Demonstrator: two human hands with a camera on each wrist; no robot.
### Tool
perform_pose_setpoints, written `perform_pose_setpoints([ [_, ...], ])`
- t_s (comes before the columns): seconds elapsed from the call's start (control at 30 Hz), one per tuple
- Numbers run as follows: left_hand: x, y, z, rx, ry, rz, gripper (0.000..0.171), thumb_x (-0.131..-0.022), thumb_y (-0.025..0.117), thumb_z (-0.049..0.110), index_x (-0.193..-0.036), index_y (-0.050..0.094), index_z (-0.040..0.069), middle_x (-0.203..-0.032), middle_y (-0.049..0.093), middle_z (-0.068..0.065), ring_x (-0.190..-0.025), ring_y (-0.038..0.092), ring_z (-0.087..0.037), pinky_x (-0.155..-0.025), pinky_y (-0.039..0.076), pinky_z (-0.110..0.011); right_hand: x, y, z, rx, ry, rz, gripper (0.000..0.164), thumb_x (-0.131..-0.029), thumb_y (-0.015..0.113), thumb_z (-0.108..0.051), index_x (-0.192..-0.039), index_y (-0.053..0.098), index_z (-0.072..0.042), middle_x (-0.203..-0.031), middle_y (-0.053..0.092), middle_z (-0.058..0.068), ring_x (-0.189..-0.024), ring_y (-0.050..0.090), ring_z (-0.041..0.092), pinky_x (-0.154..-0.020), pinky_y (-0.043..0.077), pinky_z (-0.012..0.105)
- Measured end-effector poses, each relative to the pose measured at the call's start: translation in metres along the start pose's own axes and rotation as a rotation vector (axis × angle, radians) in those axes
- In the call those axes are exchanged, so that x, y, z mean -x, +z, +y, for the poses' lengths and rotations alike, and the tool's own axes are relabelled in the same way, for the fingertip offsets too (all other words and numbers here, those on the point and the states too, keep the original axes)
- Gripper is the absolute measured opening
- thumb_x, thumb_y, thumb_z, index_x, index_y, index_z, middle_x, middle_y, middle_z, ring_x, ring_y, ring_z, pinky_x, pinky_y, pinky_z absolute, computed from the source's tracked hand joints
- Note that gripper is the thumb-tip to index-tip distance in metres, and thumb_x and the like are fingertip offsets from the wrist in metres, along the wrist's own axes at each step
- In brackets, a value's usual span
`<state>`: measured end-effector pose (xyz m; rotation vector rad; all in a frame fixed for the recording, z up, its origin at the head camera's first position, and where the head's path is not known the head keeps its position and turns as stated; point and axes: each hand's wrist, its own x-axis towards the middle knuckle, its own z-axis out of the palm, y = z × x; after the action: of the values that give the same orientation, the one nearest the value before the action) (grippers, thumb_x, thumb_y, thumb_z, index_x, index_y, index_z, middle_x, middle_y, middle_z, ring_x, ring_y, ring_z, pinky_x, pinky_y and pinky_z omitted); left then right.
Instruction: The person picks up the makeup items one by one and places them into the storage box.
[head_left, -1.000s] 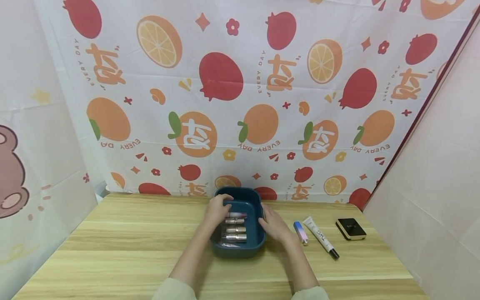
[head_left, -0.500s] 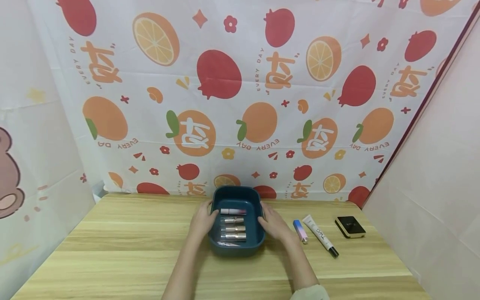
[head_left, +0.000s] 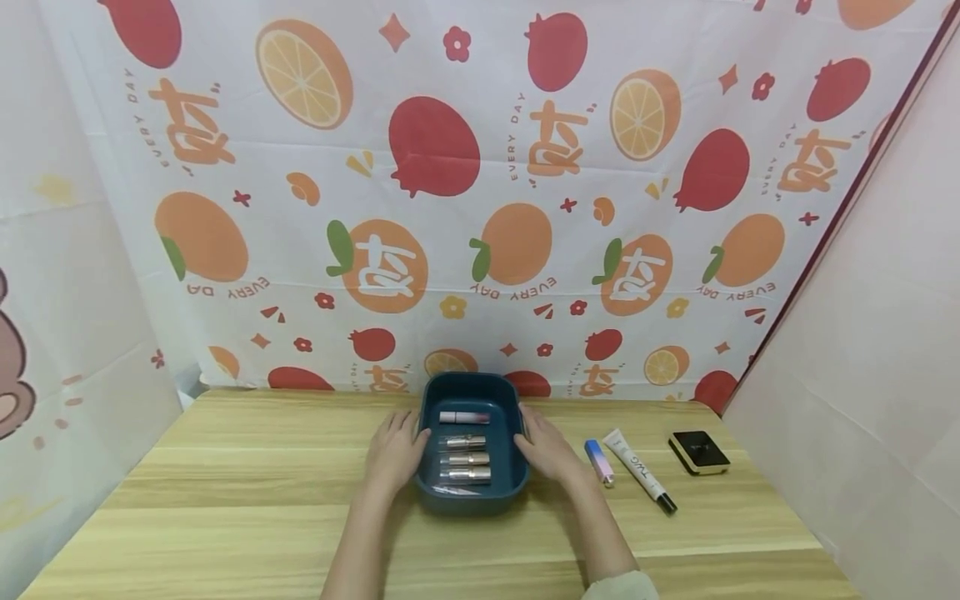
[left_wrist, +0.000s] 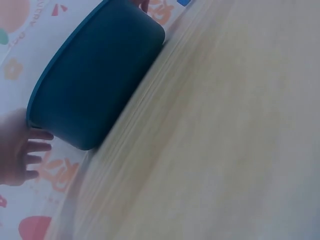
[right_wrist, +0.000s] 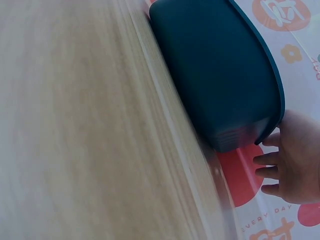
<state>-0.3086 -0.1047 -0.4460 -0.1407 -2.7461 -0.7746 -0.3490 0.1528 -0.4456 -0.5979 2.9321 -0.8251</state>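
A dark teal bin stands against the patterned backdrop in the head view. Inside lie a lip gloss tube, three gold-and-clear lipstick tubes in a row, and a thin clear item too small to identify. My left hand rests along the bin's left side, thumb at the rim and fingers spread. On the opposite side my right hand holds the rim, its thumb over the edge. Both wrist views show the bin's outer wall with fingers beside it; the thumbs are hidden there.
Right of the bin, a blue-and-pink tube lies beside a white squeeze tube with a black cap. Farther right is a black compact with a gold edge. A fruit-print cloth hangs behind the wooden table.
My left hand came out of the bin, leaving the lip gloss fully visible, then moved to the left rim and spread its fingers. The right hand stayed at its rim.
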Motion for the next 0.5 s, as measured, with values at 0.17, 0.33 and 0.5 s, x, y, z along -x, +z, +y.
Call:
perform_pose_setpoints([
  [0.17, 0.0033, -0.0006, 0.0003, -0.018, -0.032, -0.043, 0.047, -0.096, 0.043, 0.027, -0.13, 0.046, -0.005, -0.138, 0.034, -0.026, -0.132, 0.015, -0.043, -0.105, 0.013, -0.055, 0.0013, -0.0011, -0.0002, 0.003, -0.01, 0.006, 0.057, -0.097, 0.042, -0.026, -0.145, 0.022, -0.003, -0.146, 0.027, 0.016, -0.132, 0.024, 0.032, -0.105, 0.023, 0.049],
  [0.33, 0.0031, 0.0, 0.001, -0.009, -0.064, -0.064, 0.049, -0.096, 0.04, 0.029, -0.138, 0.04, 0.002, -0.144, 0.025, -0.024, -0.134, 0.005, -0.042, -0.105, 0.006, -0.056, 0.002, -0.0014, -0.0006, 0.0, -0.004, 0.006, 0.057, -0.097, 0.042, -0.026, -0.145, 0.022, -0.003, -0.146, 0.027, 0.015, -0.132, 0.024, 0.032, -0.105, 0.023, 0.049],
  [0.5, 0.0034, -0.0006, 0.001, -0.012, -0.085, -0.076, 0.051, -0.097, 0.038, 0.03, -0.141, 0.034, 0.005, -0.146, 0.02, -0.023, -0.134, 0.0, -0.042, -0.105, 0.002, -0.056, 0.0015, -0.0007, -0.0018, 0.005, -0.007, 0.01, 0.058, -0.097, 0.042, -0.026, -0.145, 0.022, -0.003, -0.146, 0.027, 0.016, -0.132, 0.025, 0.032, -0.104, 0.023, 0.049],
])
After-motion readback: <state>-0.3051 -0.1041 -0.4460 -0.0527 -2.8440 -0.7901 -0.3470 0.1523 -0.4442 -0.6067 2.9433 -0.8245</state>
